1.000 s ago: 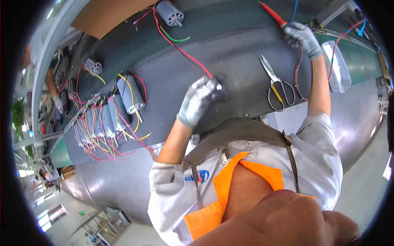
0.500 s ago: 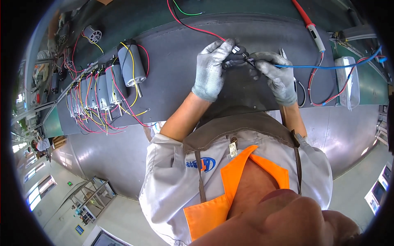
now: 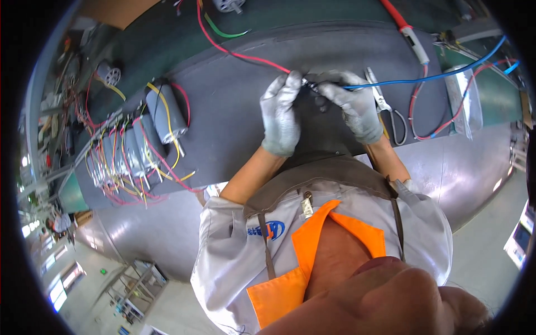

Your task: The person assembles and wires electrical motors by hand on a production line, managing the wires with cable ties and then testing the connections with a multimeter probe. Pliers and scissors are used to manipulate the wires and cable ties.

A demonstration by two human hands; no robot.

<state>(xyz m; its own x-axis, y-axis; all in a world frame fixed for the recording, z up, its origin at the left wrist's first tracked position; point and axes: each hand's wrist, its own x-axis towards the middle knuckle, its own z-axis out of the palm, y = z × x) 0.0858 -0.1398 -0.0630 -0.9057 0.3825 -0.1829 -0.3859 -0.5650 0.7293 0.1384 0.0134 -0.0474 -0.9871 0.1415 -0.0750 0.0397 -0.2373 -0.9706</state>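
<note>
Both my hands wear pale grey work gloves and meet over the dark bench mat. My left hand (image 3: 281, 114) is closed, its thumb and fingertips pinching the end of a red wire (image 3: 245, 56) that runs in from the far edge. Close beside it, my right hand (image 3: 356, 110) pinches the end of a blue wire (image 3: 413, 83), which stretches off to the right. A small dark piece with a shiny part (image 3: 310, 85) lies between the two sets of fingertips; its exact kind is too small to tell. Scissors (image 3: 381, 96) lie just right of my right hand.
Several grey cylindrical motors (image 3: 166, 114) with yellow and red leads stand in a row at left. A red-and-white handled tool (image 3: 413, 42) lies far right. Beyond the scissors is a clear plastic tray (image 3: 473, 106) with cables across it. A green wire (image 3: 223, 32) lies at the back.
The view has shifted slightly. My hands have drawn closer together at the fingertips, and the white bit at my left fingertips no longer shows. The scissors are now more exposed.
</note>
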